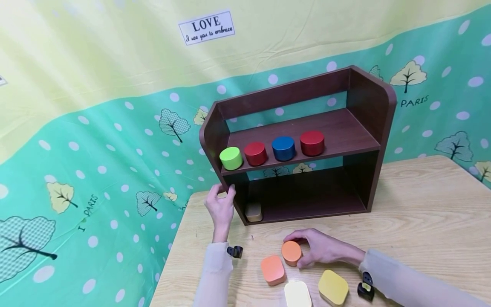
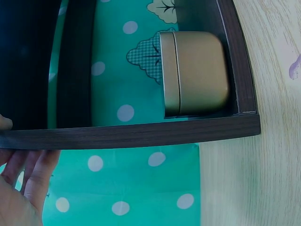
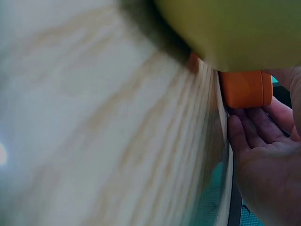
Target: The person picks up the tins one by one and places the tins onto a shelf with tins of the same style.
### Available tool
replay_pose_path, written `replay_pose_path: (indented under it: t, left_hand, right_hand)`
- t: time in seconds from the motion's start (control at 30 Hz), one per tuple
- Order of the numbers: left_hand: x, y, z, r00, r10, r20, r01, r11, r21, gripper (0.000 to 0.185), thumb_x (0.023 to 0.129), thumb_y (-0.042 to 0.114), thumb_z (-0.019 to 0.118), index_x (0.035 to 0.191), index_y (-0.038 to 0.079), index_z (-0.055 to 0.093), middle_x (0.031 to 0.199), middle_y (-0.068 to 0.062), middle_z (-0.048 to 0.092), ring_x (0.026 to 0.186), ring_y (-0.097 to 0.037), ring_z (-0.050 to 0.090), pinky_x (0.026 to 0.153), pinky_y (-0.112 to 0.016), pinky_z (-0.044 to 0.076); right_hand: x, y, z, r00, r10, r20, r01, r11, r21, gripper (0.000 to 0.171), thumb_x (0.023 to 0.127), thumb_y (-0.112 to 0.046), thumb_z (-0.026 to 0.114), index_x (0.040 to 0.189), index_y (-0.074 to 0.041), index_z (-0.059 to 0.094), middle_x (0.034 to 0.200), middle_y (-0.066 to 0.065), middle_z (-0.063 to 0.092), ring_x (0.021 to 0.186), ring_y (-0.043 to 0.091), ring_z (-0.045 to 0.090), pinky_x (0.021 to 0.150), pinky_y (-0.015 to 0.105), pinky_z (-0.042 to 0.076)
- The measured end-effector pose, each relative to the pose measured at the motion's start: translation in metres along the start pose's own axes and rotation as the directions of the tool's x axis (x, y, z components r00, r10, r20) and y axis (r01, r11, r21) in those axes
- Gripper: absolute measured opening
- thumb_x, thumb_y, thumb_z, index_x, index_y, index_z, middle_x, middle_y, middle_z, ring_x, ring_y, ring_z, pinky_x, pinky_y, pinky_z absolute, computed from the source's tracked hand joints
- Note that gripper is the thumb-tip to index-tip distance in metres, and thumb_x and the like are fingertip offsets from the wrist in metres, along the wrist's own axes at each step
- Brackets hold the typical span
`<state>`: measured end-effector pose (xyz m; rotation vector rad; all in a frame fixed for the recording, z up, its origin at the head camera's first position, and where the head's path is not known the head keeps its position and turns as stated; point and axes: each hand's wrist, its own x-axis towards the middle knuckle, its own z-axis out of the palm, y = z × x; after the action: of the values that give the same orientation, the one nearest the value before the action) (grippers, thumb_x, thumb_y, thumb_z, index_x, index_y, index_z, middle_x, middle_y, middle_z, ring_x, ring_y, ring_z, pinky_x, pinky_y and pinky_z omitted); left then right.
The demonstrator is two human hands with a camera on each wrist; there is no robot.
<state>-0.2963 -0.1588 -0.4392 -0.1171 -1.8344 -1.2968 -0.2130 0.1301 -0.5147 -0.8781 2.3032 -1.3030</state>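
Head view: the right hand [image 1: 322,249] curls its fingers round the orange round tin [image 1: 291,253], which sits on the counter [image 1: 422,221] near the front edge, just right of and beyond the orange rounded-square tin [image 1: 272,269]. Nearer lie a cream tin [image 1: 297,294] and a yellow tin [image 1: 333,287]. The left hand [image 1: 221,208] grips the left side panel of the brown shelf [image 1: 374,102], fingers curled over its edge. The lower shelf holds a beige tin [image 1: 253,211] at far left; the upper shelf carries a green [image 1: 231,158], a red [image 1: 255,153], a blue [image 1: 283,148] and a second red cylinder [image 1: 312,143].
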Motion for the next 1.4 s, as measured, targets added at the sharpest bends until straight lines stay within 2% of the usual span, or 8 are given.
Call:
replay_pose_path:
  t: [0.13,0.3,0.5,0.8,0.97,1.17,1.3,1.4]
  left_hand:
    - [0.000,0.020,-0.001,1.000,-0.023,-0.002,0.023,1.000,-0.013,0.008,0.087,-0.009,0.078,0.090,-0.015,0.074,0.084,-0.033,0.073,0.080,-0.035,0.067,0.077,-0.017,0.046]
    - [0.000,0.036,-0.004,1.000,-0.026,-0.003,0.026,1.000,-0.010,0.009,0.087,-0.007,0.079,0.090,-0.014,0.074,0.084,-0.031,0.074,0.080,-0.027,0.067,0.076,-0.016,0.046]
    - [0.000,0.037,-0.004,0.999,-0.034,0.004,0.034,0.999,-0.012,0.008,0.087,-0.008,0.079,0.090,-0.014,0.075,0.084,-0.031,0.074,0.081,-0.030,0.067,0.078,-0.022,0.047]
    - [-0.001,0.037,-0.004,0.999,-0.039,0.015,0.039,0.999,-0.024,0.008,0.088,-0.008,0.078,0.091,-0.015,0.074,0.086,-0.033,0.074,0.082,-0.036,0.067,0.080,-0.019,0.045]
    - [-0.001,0.036,-0.004,0.999,-0.036,0.012,0.036,0.999,-0.019,0.009,0.088,-0.008,0.078,0.092,-0.014,0.074,0.086,-0.032,0.074,0.082,-0.034,0.067,0.078,-0.017,0.046]
    - [-0.001,0.036,-0.004,1.000,-0.030,0.006,0.030,0.999,-0.017,0.010,0.088,-0.007,0.079,0.091,-0.015,0.074,0.085,-0.032,0.074,0.082,-0.032,0.067,0.081,-0.030,0.050]
    - [-0.001,0.036,-0.005,1.000,-0.029,0.004,0.029,1.000,-0.012,0.008,0.087,-0.010,0.078,0.091,-0.015,0.074,0.085,-0.033,0.074,0.082,-0.035,0.068,0.083,-0.046,0.054]
    - [-0.001,0.036,-0.005,1.000,-0.028,0.001,0.028,1.000,-0.011,0.008,0.086,-0.010,0.078,0.091,-0.015,0.074,0.086,-0.033,0.074,0.082,-0.036,0.068,0.085,-0.040,0.054]
  right_hand:
    - [0.001,0.000,-0.001,1.000,-0.001,0.002,0.001,1.000,0.013,0.064,0.080,-0.018,0.092,0.140,-0.013,0.070,0.138,-0.001,0.073,0.124,0.007,0.063,0.113,0.028,0.048]
    - [0.001,-0.001,-0.001,1.000,-0.012,0.001,0.012,1.000,0.013,0.064,0.081,-0.018,0.091,0.140,-0.012,0.070,0.137,-0.001,0.074,0.122,0.005,0.062,0.112,0.027,0.049]
    - [0.000,-0.001,-0.001,1.000,-0.001,-0.004,0.001,1.000,0.013,0.062,0.080,-0.018,0.092,0.138,-0.016,0.071,0.136,-0.002,0.074,0.120,0.006,0.062,0.110,0.026,0.049]
    - [-0.003,-0.001,-0.002,1.000,0.027,-0.009,-0.027,1.000,0.008,0.062,0.080,-0.018,0.093,0.138,-0.017,0.071,0.136,-0.004,0.074,0.122,0.010,0.063,0.111,0.030,0.049]
    - [-0.007,-0.002,-0.004,0.999,0.029,-0.020,-0.029,1.000,0.006,0.062,0.080,-0.020,0.094,0.138,-0.018,0.071,0.136,-0.004,0.074,0.121,0.010,0.063,0.110,0.028,0.050]
    - [-0.011,-0.005,-0.009,0.999,0.020,-0.045,-0.020,1.000,-0.005,0.062,0.080,-0.022,0.094,0.137,-0.019,0.072,0.136,-0.004,0.074,0.122,0.010,0.063,0.110,0.029,0.049]
    - [-0.014,-0.008,-0.012,0.997,0.039,-0.070,-0.040,0.999,-0.015,0.063,0.080,-0.022,0.094,0.138,-0.018,0.071,0.138,-0.002,0.074,0.127,0.018,0.064,0.113,0.037,0.049]
    - [-0.016,-0.011,-0.015,0.994,0.066,-0.085,-0.066,0.998,-0.002,0.064,0.080,-0.021,0.095,0.140,-0.015,0.070,0.142,0.003,0.073,0.131,0.028,0.063,0.117,0.055,0.048]
